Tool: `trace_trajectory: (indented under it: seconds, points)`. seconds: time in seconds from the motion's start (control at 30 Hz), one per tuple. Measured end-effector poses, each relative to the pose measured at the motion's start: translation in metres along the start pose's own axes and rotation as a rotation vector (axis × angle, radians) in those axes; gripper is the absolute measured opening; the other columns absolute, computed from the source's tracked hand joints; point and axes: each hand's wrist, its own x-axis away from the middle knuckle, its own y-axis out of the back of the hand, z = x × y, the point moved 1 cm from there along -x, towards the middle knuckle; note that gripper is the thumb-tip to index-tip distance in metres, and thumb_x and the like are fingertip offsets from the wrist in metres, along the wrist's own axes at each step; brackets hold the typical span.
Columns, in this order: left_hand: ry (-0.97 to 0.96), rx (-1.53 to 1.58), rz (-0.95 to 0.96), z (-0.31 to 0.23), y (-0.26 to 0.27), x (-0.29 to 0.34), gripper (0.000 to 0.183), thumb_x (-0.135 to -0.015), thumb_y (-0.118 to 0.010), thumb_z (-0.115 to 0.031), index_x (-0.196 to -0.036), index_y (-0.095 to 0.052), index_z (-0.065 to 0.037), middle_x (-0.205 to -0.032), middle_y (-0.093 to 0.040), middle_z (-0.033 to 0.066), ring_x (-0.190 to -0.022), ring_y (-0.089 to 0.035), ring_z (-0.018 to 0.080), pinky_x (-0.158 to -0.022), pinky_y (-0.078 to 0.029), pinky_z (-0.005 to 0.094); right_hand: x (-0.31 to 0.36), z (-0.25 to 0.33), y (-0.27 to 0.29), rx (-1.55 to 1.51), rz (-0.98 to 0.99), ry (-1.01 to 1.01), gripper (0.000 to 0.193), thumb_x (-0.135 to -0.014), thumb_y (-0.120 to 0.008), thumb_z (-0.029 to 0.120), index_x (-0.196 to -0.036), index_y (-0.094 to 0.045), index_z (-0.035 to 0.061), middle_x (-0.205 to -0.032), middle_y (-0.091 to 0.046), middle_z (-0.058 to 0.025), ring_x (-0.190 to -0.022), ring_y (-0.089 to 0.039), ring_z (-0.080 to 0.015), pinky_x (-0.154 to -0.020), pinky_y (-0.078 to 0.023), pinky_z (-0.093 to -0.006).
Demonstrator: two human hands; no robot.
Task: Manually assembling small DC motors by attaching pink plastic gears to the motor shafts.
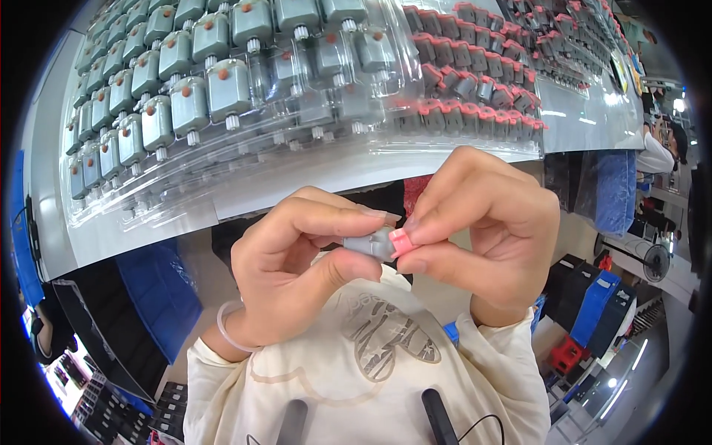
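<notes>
Between thumb and fingers, my left hand (293,256) grips a small grey motor (367,243), held in front of my chest. A pink plastic cap (401,242) is pinched in my right hand (486,230), right up against the motor's end. Whether the cap is seated on the motor or only touches it, I cannot tell. Both hands are closed and meet just off the table's near edge. Clear trays hold rows of grey motors (228,87) with white pinions on the left, and many dark motors with pink caps (452,111) on the right.
The grey table (182,226) curves across the view, its near edge just beyond my hands. Blue bins (159,289) stand below it at left; black and blue boxes (593,304) and a red stool (566,354) are at right. Another person (664,144) is at far right.
</notes>
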Motion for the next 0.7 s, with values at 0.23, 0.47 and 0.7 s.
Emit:
trace_trajectory:
  seconds: [0.23,0.47,0.7]
  points:
    - [-0.043,-0.092,0.004,-0.002,-0.003,0.003,0.037,-0.076,-0.071,0.001,-0.107,-0.052,0.007,-0.102,-0.059,0.0184,-0.096,-0.062,0.0243,-0.082,-0.053,0.0326,0.011,-0.002,-0.013,0.132,-0.152,0.141,0.025,-0.059,-0.08,-0.001,-0.08,-0.067,-0.0008,-0.076,-0.064,-0.0105,-0.064,-0.06,-0.0159,-0.057,-0.045,-0.0232]
    - [0.001,-0.035,-0.001,0.0,-0.009,0.007,0.039,-0.078,-0.068,0.004,-0.107,-0.043,0.005,-0.102,-0.056,0.0179,-0.1,-0.062,0.0286,-0.084,-0.054,0.0349,0.024,-0.013,-0.014,0.244,-0.187,0.262,0.027,-0.062,-0.081,0.019,-0.082,-0.068,0.0072,-0.074,-0.06,-0.0044,-0.061,-0.053,-0.0139,-0.053,-0.04,-0.0244]
    - [-0.121,-0.066,-0.029,-0.003,-0.015,0.002,0.028,-0.079,-0.064,0.01,-0.083,-0.039,-0.003,-0.098,-0.059,0.0269,-0.089,-0.064,0.0245,-0.076,-0.054,0.0311,0.02,-0.019,-0.016,0.337,-0.173,0.405,0.024,-0.064,-0.078,0.025,-0.082,-0.068,0.012,-0.081,-0.058,-0.0024,-0.066,-0.046,-0.0157,-0.057,-0.037,-0.0296]
